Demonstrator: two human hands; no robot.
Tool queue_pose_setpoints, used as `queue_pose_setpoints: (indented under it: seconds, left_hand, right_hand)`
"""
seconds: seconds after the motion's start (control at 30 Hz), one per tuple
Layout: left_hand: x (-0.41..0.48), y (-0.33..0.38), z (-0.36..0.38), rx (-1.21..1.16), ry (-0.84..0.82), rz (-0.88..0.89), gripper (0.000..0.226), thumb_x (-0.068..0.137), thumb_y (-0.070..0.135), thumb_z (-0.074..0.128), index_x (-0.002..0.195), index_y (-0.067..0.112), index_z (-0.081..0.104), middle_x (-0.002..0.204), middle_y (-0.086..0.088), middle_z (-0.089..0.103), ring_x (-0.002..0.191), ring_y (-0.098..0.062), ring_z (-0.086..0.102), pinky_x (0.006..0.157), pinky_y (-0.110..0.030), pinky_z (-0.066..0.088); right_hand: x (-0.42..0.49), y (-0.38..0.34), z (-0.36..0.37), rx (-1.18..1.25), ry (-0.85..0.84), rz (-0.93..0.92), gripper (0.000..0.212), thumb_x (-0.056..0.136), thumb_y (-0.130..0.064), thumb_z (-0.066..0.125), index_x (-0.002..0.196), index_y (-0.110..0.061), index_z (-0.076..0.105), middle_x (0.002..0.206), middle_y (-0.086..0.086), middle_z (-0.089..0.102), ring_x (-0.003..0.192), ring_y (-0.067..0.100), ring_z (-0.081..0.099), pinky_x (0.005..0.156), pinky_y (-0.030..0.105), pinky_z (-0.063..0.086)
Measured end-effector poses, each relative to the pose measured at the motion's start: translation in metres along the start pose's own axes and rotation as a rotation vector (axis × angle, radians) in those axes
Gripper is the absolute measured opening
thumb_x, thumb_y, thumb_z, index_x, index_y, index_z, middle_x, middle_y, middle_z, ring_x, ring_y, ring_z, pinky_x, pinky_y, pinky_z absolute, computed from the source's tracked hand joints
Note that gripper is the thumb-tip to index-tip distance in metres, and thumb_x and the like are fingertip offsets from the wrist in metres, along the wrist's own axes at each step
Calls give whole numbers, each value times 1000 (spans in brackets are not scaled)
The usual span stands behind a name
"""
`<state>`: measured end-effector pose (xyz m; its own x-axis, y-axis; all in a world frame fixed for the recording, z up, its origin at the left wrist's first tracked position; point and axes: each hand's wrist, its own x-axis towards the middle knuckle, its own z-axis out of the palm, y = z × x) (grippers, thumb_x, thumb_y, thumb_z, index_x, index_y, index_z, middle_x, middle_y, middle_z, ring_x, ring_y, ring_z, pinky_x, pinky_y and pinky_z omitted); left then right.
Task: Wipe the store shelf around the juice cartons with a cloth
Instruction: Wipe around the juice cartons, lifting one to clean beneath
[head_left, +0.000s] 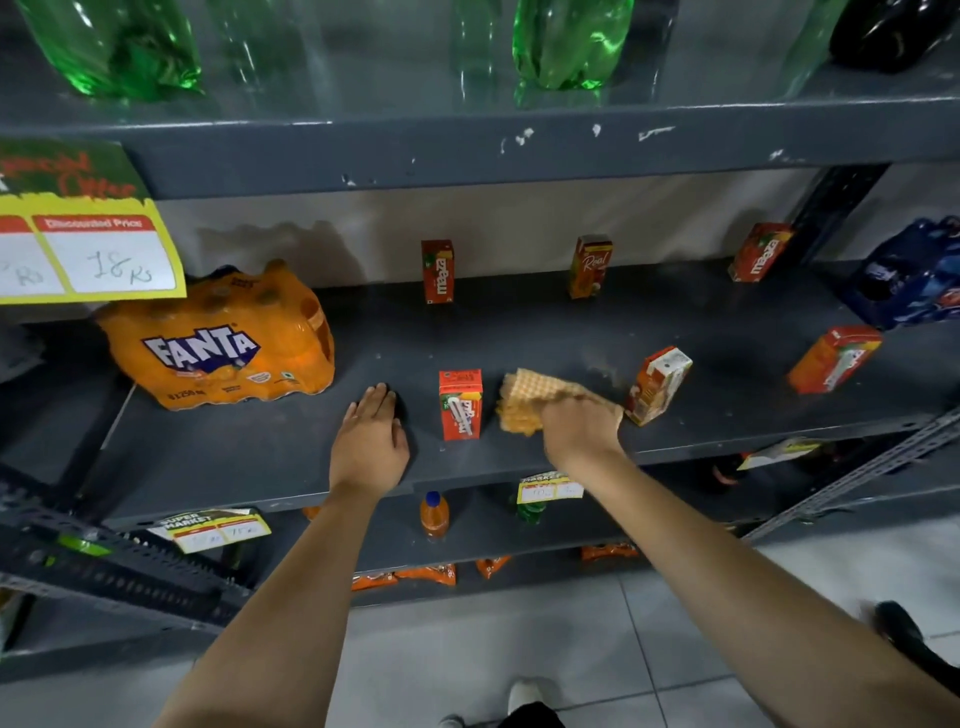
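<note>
While the left hand (370, 439) lies flat and open on the dark grey shelf (260, 447), palm down, fingers spread slightly, holding nothing, the right hand (581, 428) is closed over a yellow-orange waffle-weave cloth (530, 402) pressed onto the shelf surface. Cloth sits between two cartons: front carton (461, 404) upright just to its left, tilted carton (657, 384) just to its right, leaning. Cannot tell if the cloth touches either one. Further right, another orange carton (834, 359) stands near the front, also leaning in view. Back row, three cartons well apart: a red Maaza carton (437, 271), a Real carton (589, 266), and a second Maaza carton (759, 252) by the right upright. Fanta multipack (221, 340), shrink-wrapped in orange, at the left end of the same shelf, near the left hand but apart from it. Blue wrapped pack (914, 275) at the far right. Pale dusty smears on the shelf near the tilted carton. Green bottles (569, 41) on the shelf above. Yellow price card (88, 249) hangs at upper left, handwritten "18 Rs". Small orange bottle (434, 514) on the shelf below.
</note>
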<state>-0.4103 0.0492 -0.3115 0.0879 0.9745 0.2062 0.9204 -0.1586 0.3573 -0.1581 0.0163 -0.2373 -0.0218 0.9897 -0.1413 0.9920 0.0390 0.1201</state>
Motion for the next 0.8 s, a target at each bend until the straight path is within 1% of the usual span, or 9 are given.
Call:
queue_pose_setpoints:
  seconds: [0.07,0.17,0.33,0.4,0.5,0.6,0.67,0.73,0.8]
  left_hand:
    - [-1,0,0,-22,17,-18,45,95,15,49,139,6,46,149,-10,42,139,-26,35,117,-39,25]
    - [-5,2,-4,-81,89,-12,41,91,9,52,132,4,54,140,-13,52,132,-31,44,115,-41,30]
    - [-41,15,-5,-229,359,-11,34,84,-2,57,117,3,62,120,-16,64,112,-32,57,101,-46,44]
    - [-72,38,6,-283,382,44,30,85,5,50,112,7,64,112,-13,65,103,-28,58,92,-42,47]
    - [-103,90,30,-356,282,245,35,81,12,44,106,10,69,108,-8,67,98,-25,60,89,-34,46]
    - [-95,142,48,-378,224,303,34,80,13,47,106,11,69,110,-4,67,100,-21,60,90,-33,46]
    - [-75,175,53,-348,232,263,32,85,16,48,108,10,70,112,-4,69,101,-22,62,93,-38,47]
    - [-55,204,59,-297,251,229,33,91,27,49,114,11,67,115,-4,68,104,-23,62,102,-35,40]
    - [-42,230,65,-270,217,186,49,90,49,52,123,13,62,121,-4,66,110,-22,59,106,-29,31]
  right_hand:
    - [-26,-6,7,-3,1,-35,38,83,-1,48,107,-20,70,96,5,72,88,25,68,66,32,52]
    - [-65,-6,11,14,-1,-109,40,81,-3,48,109,-22,70,104,4,71,95,25,67,71,32,51]
    - [-107,22,2,389,-47,-55,50,86,-11,50,124,-42,61,112,-7,70,99,20,65,78,32,53]
    - [-117,55,-3,497,-161,31,36,86,-21,52,115,-36,68,102,-10,71,92,14,65,72,28,51]
    - [-127,132,-23,657,-295,207,13,80,-29,61,77,-27,73,68,-4,72,63,10,67,56,29,50]
    - [-114,213,-48,707,-145,330,33,84,-15,63,56,-33,62,60,-7,61,56,7,57,49,25,42]
    - [-80,254,-59,707,24,310,21,84,-18,64,70,-34,66,73,1,63,69,18,56,61,32,43]
    - [-34,271,-61,704,176,207,7,82,-23,66,83,-22,73,76,8,71,71,20,61,65,35,47]
    - [14,269,-56,714,234,47,19,82,-20,66,99,-20,76,77,3,72,71,17,63,67,35,51]
